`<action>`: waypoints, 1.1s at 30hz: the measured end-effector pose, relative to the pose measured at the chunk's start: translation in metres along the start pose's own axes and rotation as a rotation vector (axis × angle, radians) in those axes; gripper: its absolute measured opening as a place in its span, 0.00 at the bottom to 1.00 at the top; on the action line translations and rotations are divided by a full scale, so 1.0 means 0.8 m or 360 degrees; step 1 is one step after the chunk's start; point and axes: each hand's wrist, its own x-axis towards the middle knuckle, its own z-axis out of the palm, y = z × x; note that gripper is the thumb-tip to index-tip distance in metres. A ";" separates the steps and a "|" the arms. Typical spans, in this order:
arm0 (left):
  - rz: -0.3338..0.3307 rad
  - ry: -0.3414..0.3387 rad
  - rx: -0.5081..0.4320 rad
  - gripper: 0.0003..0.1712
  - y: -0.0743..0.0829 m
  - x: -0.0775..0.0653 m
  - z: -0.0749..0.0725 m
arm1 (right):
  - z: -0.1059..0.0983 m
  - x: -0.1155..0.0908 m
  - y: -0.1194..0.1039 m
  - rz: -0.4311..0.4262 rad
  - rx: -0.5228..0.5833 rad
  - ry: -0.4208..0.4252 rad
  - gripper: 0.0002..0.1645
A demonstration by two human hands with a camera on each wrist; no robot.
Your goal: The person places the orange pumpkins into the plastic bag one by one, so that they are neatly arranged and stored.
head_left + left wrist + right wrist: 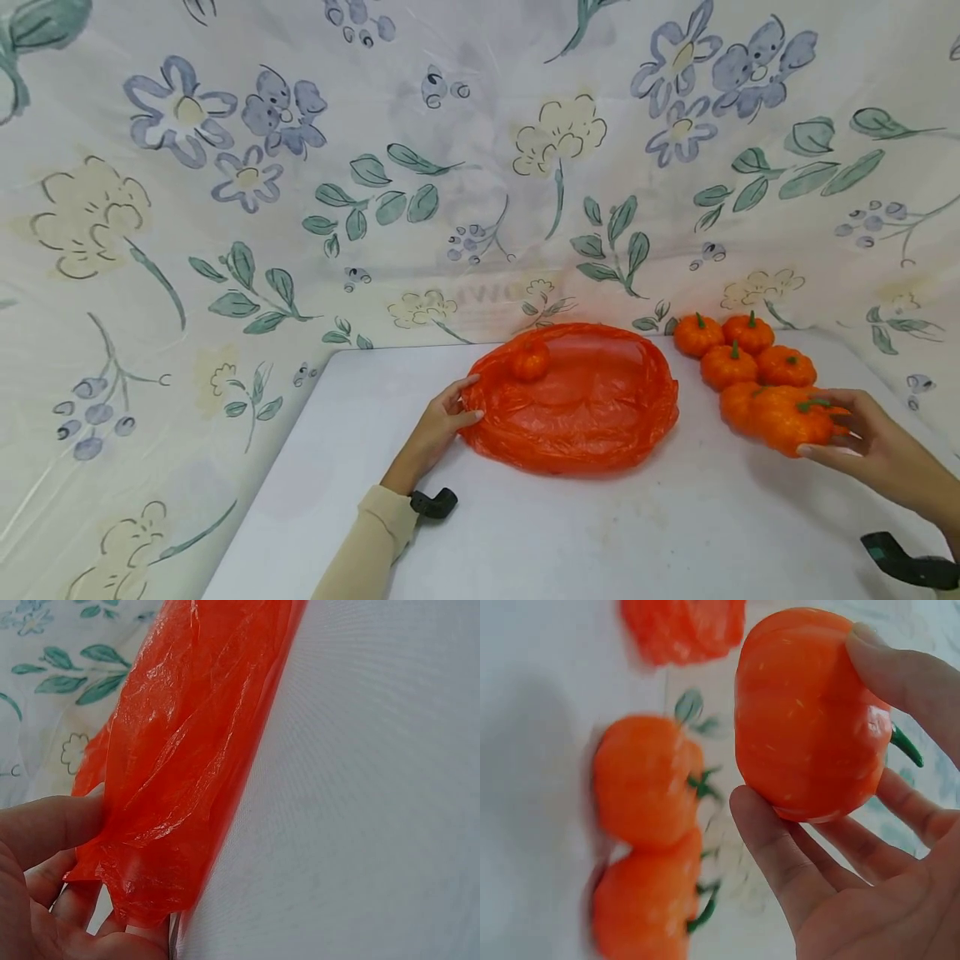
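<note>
A red-orange plastic bag (585, 400) lies spread wide on the white table, its rim bunched up all round. Inside its left part sits one small orange pumpkin (531, 360). My left hand (438, 425) pinches the left rim of the bag between thumb and fingers; the left wrist view shows the crumpled film (180, 750) in its grip. At the right, my right hand (877, 442) grips a small glossy pumpkin (810, 712) with a green stem, held up off the table. Beyond and below it, several like pumpkins (729, 367) stand grouped.
The white table (360, 467) ends at the back against a hanging cloth (480, 167) with blue flowers and green leaves. The pumpkin group sits near the table's back right edge, a short gap to the right of the bag.
</note>
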 end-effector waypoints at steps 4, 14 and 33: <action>0.0012 0.0006 0.0012 0.37 0.000 0.000 0.000 | 0.003 0.023 -0.023 -0.0106 -0.0026 -0.0055 0.42; -0.0014 -0.0009 -0.0008 0.37 0.000 0.001 -0.001 | 0.016 0.078 -0.077 -0.0120 0.0024 -0.0319 0.42; 0.0016 0.0038 0.0032 0.37 -0.002 0.001 0.000 | 0.069 0.169 -0.129 -0.0194 0.0207 -0.0542 0.45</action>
